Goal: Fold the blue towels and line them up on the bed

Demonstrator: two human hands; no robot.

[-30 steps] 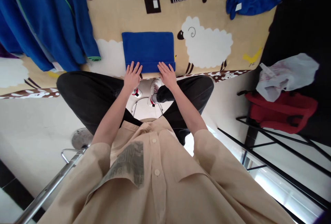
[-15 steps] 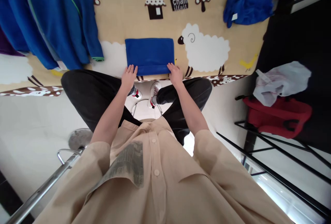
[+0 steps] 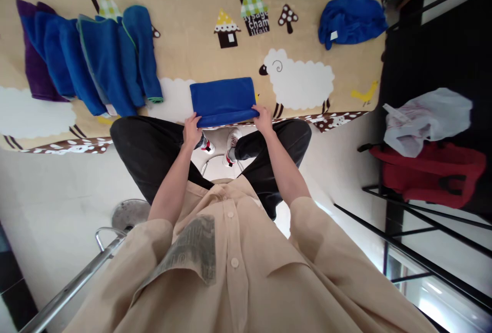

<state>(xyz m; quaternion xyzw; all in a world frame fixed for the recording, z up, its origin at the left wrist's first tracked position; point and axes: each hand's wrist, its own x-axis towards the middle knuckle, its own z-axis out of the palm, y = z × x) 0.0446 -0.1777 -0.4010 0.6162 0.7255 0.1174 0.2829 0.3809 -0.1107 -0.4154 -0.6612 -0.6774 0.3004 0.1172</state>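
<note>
Two hands (image 3: pixel 192 130), one folded cloth (image 3: pixel 223 98)

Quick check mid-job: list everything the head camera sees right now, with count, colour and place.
folded towel: one, blue, table's near edge, centre
towel row: several, blue, one purple at far left, table left
crumpled towel: one, blue, table far right
tablecloth: one, tan, sheep and house prints
plastic bag: one, white, on the red bag
red bag: one, rack at right
stool: one, chrome, lower left
left hand: grips the folded towel's left corner
right hand: grips its right corner
</note>
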